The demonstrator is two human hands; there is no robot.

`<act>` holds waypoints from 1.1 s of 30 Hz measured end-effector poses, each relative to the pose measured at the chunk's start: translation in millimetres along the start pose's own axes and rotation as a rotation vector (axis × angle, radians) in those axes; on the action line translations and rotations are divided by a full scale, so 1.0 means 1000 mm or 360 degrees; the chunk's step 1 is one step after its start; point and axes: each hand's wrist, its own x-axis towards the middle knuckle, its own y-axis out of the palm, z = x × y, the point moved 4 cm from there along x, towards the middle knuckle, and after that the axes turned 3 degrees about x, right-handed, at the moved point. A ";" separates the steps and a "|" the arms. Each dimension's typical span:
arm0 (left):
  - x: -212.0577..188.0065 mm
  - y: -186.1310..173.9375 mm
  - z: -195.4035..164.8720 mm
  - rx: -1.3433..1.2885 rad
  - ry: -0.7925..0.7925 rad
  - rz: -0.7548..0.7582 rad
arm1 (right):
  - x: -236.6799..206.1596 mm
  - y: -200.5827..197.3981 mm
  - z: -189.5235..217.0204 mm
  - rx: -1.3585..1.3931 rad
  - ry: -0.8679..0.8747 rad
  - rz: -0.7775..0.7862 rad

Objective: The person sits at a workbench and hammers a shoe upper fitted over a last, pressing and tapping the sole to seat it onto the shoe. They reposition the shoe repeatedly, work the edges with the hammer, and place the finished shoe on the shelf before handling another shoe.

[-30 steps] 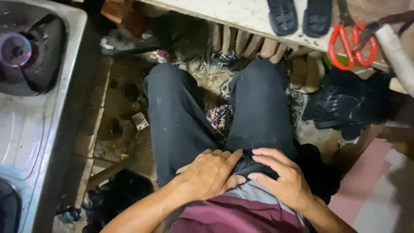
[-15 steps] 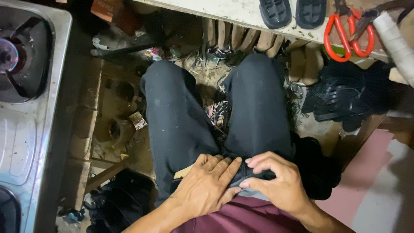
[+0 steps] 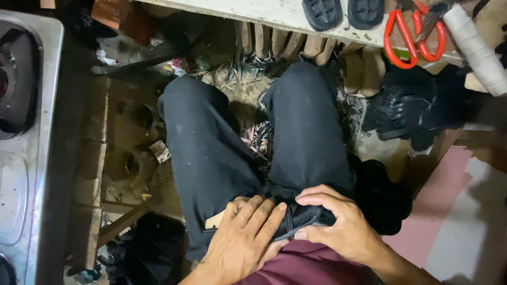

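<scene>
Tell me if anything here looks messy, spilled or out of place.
Yes. Scraps and trimmings lie scattered on the floor between the knees, under the workbench. The left hand and right hand rest on a dark strap piece in the lap; nothing looks broken.

The left hand (image 3: 244, 232) lies flat over a small tan flat piece (image 3: 214, 220) on the lap, hiding most of it — its kind cannot be told. Beside that hand, the right hand (image 3: 338, 224) covers part of a dark strap-like piece (image 3: 302, 220). Far above, the red-handled scissors (image 3: 412, 37) are cut by the top edge.
</scene>
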 end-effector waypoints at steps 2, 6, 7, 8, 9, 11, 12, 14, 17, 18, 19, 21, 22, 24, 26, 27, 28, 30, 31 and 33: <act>-0.002 0.000 0.001 -0.0002 0.0024 0.0001 | -0.003 0.002 -0.001 0.0021 -0.0036 -0.0017; -0.006 0.001 0.000 -0.0022 0.0086 0.0005 | -0.010 0.004 -0.014 0.0079 0.0000 -0.0029; -0.006 0.001 0.000 -0.0021 0.0091 0.0007 | -0.012 0.004 -0.021 0.0312 0.0055 0.0008; -0.007 0.001 -0.001 -0.0037 0.0088 0.0014 | -0.014 0.004 -0.028 0.0543 0.0108 0.0038; -0.007 0.001 -0.001 -0.0051 0.0090 0.0015 | -0.015 0.003 -0.036 0.0768 0.0156 0.0066; -0.006 -0.002 0.001 -0.0088 0.0097 0.0016 | -0.017 -0.002 -0.045 0.0515 -0.0029 0.0050; -0.005 -0.004 0.002 -0.0120 0.0108 0.0025 | -0.016 -0.003 -0.048 0.0394 -0.0109 0.0042; 0.000 -0.009 0.007 -0.0182 0.0118 0.0002 | -0.011 -0.001 -0.054 0.0622 -0.0103 0.0101; 0.009 -0.023 0.016 -0.0378 0.0003 -0.0187 | 0.003 0.002 -0.047 0.1183 -0.0103 -0.0026; 0.012 -0.029 0.019 -0.0487 -0.0079 -0.0345 | 0.009 0.003 -0.041 0.1408 -0.0105 -0.0102; 0.013 -0.035 0.022 -0.0598 -0.0163 -0.0502 | 0.014 0.006 -0.031 0.1373 -0.0160 -0.0012; 0.010 -0.034 0.026 -0.1334 -0.0634 -0.0978 | 0.022 0.007 -0.008 0.1302 -0.0258 0.0164; 0.004 -0.031 0.031 -0.1706 -0.0867 -0.1218 | 0.025 0.005 0.002 0.0919 -0.0241 0.0202; -0.004 -0.032 0.039 -0.1935 -0.0861 -0.1032 | 0.029 -0.002 0.016 0.0141 -0.0206 0.0262; -0.019 -0.037 0.056 -0.1984 -0.0816 -0.0729 | 0.033 -0.011 0.021 -0.0094 -0.0081 0.0238; -0.029 -0.040 0.066 -0.1920 -0.0784 -0.0517 | 0.035 -0.015 0.020 -0.0204 -0.0005 0.0227; -0.035 -0.037 0.069 -0.1855 -0.0755 -0.0304 | 0.036 -0.014 0.023 -0.0322 -0.0137 0.0264; -0.044 -0.029 0.068 -0.1151 -0.0626 0.0122 | 0.038 -0.006 0.024 -0.0539 -0.0394 0.0351; -0.046 -0.025 0.065 -0.0797 -0.0548 0.0324 | 0.039 -0.003 0.022 -0.0555 -0.0424 0.0318; -0.041 -0.027 0.057 -0.0755 -0.0396 0.0159 | 0.040 0.005 0.019 -0.0596 -0.0508 0.0249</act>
